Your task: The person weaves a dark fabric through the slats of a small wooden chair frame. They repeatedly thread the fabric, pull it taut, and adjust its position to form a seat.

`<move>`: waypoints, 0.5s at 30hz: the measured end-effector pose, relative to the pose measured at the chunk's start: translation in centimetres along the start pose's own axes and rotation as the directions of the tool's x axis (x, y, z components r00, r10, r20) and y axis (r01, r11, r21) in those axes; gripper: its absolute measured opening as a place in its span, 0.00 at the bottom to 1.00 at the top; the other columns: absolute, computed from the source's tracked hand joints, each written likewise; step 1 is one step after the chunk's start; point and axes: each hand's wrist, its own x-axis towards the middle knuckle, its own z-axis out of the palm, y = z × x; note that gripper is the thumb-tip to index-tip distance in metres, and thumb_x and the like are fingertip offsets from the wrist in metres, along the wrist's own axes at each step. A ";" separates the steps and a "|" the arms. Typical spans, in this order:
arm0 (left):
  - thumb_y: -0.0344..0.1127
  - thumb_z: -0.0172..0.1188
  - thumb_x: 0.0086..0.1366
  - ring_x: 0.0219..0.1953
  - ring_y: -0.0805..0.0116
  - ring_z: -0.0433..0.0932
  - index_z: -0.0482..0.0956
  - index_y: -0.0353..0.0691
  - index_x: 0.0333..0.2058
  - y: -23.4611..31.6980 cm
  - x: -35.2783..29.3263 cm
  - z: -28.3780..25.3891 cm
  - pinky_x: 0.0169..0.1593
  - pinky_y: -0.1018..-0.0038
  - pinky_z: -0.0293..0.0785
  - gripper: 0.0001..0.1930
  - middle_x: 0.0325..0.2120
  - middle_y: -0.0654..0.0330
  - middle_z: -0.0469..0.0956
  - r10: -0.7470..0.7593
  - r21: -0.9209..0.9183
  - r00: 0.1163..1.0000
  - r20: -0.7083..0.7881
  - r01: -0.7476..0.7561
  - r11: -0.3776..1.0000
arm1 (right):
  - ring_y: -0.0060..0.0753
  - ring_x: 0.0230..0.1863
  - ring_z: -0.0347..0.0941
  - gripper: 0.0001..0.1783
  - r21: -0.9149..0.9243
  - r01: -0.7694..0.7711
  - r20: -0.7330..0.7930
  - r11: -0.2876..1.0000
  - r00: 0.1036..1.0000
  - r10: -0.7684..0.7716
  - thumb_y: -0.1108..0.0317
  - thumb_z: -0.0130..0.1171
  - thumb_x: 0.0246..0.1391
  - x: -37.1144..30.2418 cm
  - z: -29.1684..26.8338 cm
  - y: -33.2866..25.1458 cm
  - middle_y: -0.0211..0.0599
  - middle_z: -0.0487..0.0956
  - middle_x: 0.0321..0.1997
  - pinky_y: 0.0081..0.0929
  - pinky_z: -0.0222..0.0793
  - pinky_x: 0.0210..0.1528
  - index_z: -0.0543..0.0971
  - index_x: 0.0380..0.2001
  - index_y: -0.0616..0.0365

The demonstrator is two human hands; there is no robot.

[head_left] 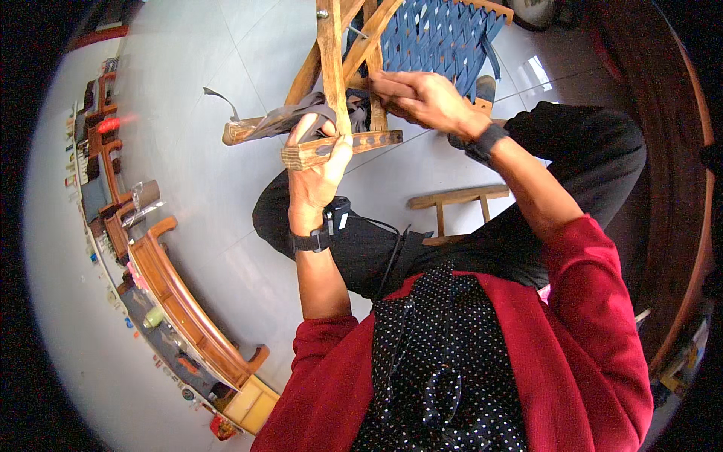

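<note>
The left hand [316, 169] grips a wooden folding-stool frame [333, 68]; the right hand [422, 98] touches its blue woven-strap seat [440, 38].

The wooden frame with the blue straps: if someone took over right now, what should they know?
Left hand: gripping a wooden bar of the wooden frame, a grey strap by its fingers.
Right hand: fingers at the edge of the blue woven straps; whether it pinches one is unclear.
Done: much of the blue weave is in place.
Left: the grey strap hangs loose.
</note>
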 end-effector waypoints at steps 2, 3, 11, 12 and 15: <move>0.25 0.63 0.60 0.29 0.76 0.72 0.71 0.38 0.33 0.0 0.0 0.0 0.36 0.76 0.71 0.08 0.26 0.66 0.72 0.018 0.073 1.000 0.021 -0.020 0.997 | 0.45 0.55 0.77 0.19 -0.135 0.093 -0.021 0.986 0.995 -0.096 0.63 0.51 0.61 1.0 2.1 -0.7 0.37 0.81 0.54 0.41 0.76 0.54 0.80 0.54 0.44; 0.26 0.62 0.61 0.31 0.77 0.72 0.71 0.38 0.35 -0.1 0.0 -0.1 0.37 0.77 0.72 0.08 0.28 0.67 0.72 0.026 0.108 0.999 0.042 -0.031 0.994 | 0.45 0.54 0.77 0.19 -0.216 0.132 0.007 0.967 0.991 -0.134 0.63 0.51 0.62 0.7 2.9 -1.0 0.36 0.82 0.53 0.40 0.76 0.54 0.80 0.55 0.44; 0.24 0.61 0.61 0.31 0.78 0.72 0.69 0.38 0.32 -1.0 -0.1 -0.2 0.37 0.77 0.71 0.08 0.26 0.67 0.72 0.079 0.081 0.996 0.030 -0.081 0.993 | 0.53 0.39 0.80 0.16 -0.224 0.039 0.149 0.974 0.989 -0.006 0.61 0.54 0.60 -1.6 3.6 -0.5 0.45 0.83 0.35 0.48 0.75 0.41 0.81 0.51 0.34; 0.24 0.62 0.60 0.31 0.78 0.72 0.70 0.38 0.34 -1.0 -0.1 -0.2 0.37 0.76 0.71 0.08 0.27 0.67 0.73 0.025 0.109 0.998 0.049 -0.031 0.994 | 0.51 0.39 0.80 0.14 -0.193 0.060 0.158 0.979 0.987 -0.030 0.61 0.55 0.59 -1.2 3.5 -0.4 0.44 0.83 0.36 0.47 0.75 0.41 0.81 0.48 0.35; 0.24 0.63 0.60 0.33 0.78 0.72 0.71 0.38 0.35 -0.6 0.2 0.0 0.38 0.76 0.71 0.09 0.30 0.66 0.73 0.098 0.241 0.993 0.065 -0.111 0.964 | 0.48 0.44 0.81 0.13 -0.278 0.168 0.092 0.946 0.985 -0.147 0.61 0.56 0.59 0.4 4.2 -0.2 0.34 0.82 0.49 0.43 0.77 0.42 0.82 0.47 0.41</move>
